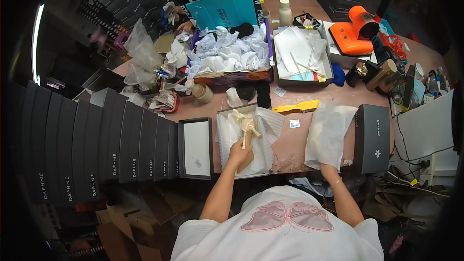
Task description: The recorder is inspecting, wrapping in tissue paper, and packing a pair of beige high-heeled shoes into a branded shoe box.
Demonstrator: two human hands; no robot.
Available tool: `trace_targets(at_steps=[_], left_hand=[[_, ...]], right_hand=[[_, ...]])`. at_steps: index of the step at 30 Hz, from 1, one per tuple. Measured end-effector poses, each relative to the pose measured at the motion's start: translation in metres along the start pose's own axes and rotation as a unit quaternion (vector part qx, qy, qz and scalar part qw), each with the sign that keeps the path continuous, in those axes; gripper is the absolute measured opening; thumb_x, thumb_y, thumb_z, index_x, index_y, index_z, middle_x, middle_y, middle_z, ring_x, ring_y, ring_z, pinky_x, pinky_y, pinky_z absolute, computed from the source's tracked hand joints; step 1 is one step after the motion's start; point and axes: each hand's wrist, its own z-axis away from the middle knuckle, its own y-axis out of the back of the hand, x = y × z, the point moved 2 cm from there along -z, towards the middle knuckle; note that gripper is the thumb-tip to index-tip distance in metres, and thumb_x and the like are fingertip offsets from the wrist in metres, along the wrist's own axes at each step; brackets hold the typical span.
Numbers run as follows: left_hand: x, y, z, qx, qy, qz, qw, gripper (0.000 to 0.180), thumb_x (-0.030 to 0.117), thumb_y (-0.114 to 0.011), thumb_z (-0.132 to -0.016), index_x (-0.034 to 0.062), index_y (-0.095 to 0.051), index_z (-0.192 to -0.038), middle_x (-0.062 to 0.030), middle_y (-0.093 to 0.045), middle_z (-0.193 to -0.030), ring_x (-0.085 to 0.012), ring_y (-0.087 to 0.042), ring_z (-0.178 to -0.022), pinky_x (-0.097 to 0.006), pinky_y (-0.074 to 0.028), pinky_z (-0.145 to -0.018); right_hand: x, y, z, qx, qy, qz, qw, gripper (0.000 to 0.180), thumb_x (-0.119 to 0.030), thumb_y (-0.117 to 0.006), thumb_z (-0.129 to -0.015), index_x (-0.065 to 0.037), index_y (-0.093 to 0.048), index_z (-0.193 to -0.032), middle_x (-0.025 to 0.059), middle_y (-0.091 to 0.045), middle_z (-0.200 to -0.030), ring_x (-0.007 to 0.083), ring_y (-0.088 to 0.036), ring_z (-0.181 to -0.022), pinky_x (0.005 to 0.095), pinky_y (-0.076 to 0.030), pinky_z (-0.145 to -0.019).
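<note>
My left hand [239,153] grips a beige high-heeled shoe [248,133] and holds it inside an open shoebox [223,164] lined with white tissue paper. The shoe's heel points away from me. My right hand [328,170] rests on the near edge of a loose sheet of white tissue paper [328,133] spread on the pinkish worktable [290,145]. A dark box lid [372,137] lies just to the right of that sheet.
An empty dark box lid [195,147] sits left of the shoebox, beside a long row of dark shoeboxes [96,150]. A yellow tool [296,107], trays of white paper [302,55], an orange device [355,31] and bottles crowd the table's far side.
</note>
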Motion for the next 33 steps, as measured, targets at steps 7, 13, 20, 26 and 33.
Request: trace_targets(at_steps=[7, 13, 20, 26, 33], left_hand=[[0.031, 0.045, 0.101, 0.029, -0.237, 0.077, 0.968, 0.029, 0.019, -0.068, -0.081, 0.0022, -0.064, -0.103, -0.0136, -0.066, -0.092, -0.0252, -0.062, -0.083, -0.036, -0.047, -0.075], [0.071, 0.054, 0.143, -0.208, -0.435, -0.268, 0.834, 0.032, 0.016, -0.067, -0.079, 0.0081, -0.059, -0.109, -0.007, -0.056, -0.087, -0.024, -0.052, -0.102, -0.041, -0.036, -0.097], [0.076, 0.057, 0.035, -0.022, -0.415, -0.046, 0.908, 0.04, 0.017, -0.066, -0.082, 0.0068, -0.057, -0.12, -0.0145, -0.061, -0.107, -0.0271, -0.057, -0.106, -0.043, -0.043, -0.095], [-0.001, 0.002, -0.134, 0.157, -0.22, -0.177, 0.946, 0.031, 0.015, -0.062, -0.083, 0.003, -0.062, -0.111, -0.018, -0.067, -0.081, -0.0328, -0.066, -0.078, -0.04, -0.051, -0.071], [0.074, 0.031, -0.013, 0.199, -0.293, 0.099, 0.93, 0.011, 0.009, -0.06, -0.086, -0.0005, -0.063, -0.092, -0.0141, -0.064, -0.081, -0.0249, -0.064, -0.071, -0.031, -0.05, -0.065]], right_hand=[[-0.117, 0.149, -0.042, -0.095, -0.19, -0.702, 0.679, 0.045, -0.022, -0.058, -0.092, 0.0, -0.049, -0.13, 0.0117, -0.062, -0.115, 0.0174, -0.062, -0.102, 0.0276, -0.05, -0.085], [-0.186, 0.164, -0.121, -0.481, 0.137, -0.488, 0.715, 0.077, -0.04, -0.062, -0.086, -0.002, -0.03, -0.144, 0.0145, -0.052, -0.13, 0.0212, -0.053, -0.116, 0.0312, -0.042, -0.097], [-0.174, 0.166, -0.054, -0.508, 0.007, -0.557, 0.657, 0.092, -0.046, -0.074, -0.074, -0.004, -0.029, -0.143, 0.0133, -0.054, -0.119, 0.0213, -0.052, -0.11, 0.0316, -0.04, -0.096], [-0.154, 0.195, -0.007, -0.398, -0.132, -0.536, 0.733, 0.1, -0.037, -0.077, -0.073, -0.005, -0.019, -0.148, 0.0152, -0.057, -0.116, 0.0228, -0.055, -0.109, 0.0321, -0.041, -0.096], [-0.139, 0.218, -0.008, -0.243, -0.112, -0.687, 0.675, 0.099, -0.03, -0.074, -0.073, -0.003, -0.015, -0.149, 0.0154, -0.057, -0.117, 0.0226, -0.054, -0.11, 0.0326, -0.041, -0.096]])
